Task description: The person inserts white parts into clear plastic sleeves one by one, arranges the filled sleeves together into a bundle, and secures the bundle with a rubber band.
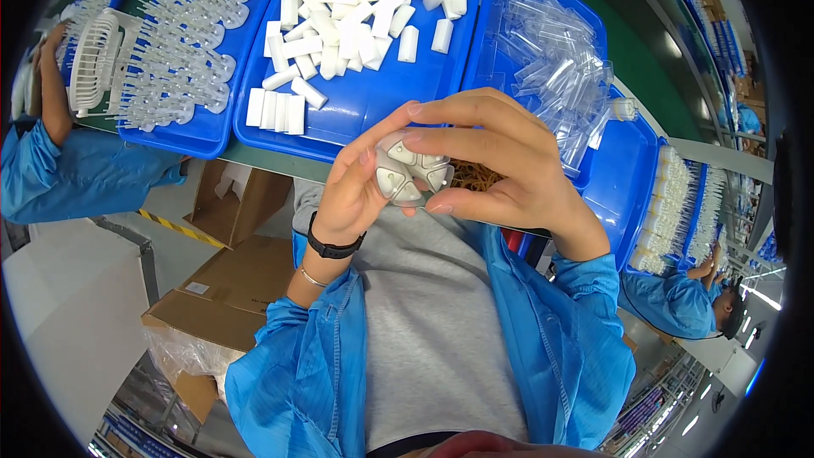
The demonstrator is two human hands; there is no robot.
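Note:
Both hands are raised in front of my chest, closed round a bundle of clear plastic pieces with triangular end faces [407, 174]. My left hand [352, 182] wraps its left side, with the thumb against the near end. Curved over the top and right side is my right hand [509, 153], thumb and fingertips pressed on the pieces. Behind the bundle, partly hidden by the right hand, lie thin brown bands [475, 176]. Just beyond my hands stands a blue tray [365, 110] of white wedge-shaped blocks [339, 21], several of them lined up at its near left corner.
Clear plastic sleeves [551, 59] fill a blue tray on the right; translucent pronged parts [178, 51] fill one on the left. Open cardboard boxes [225, 284] stand lower left. Co-workers in blue sit at left [93, 170] and far right [674, 301].

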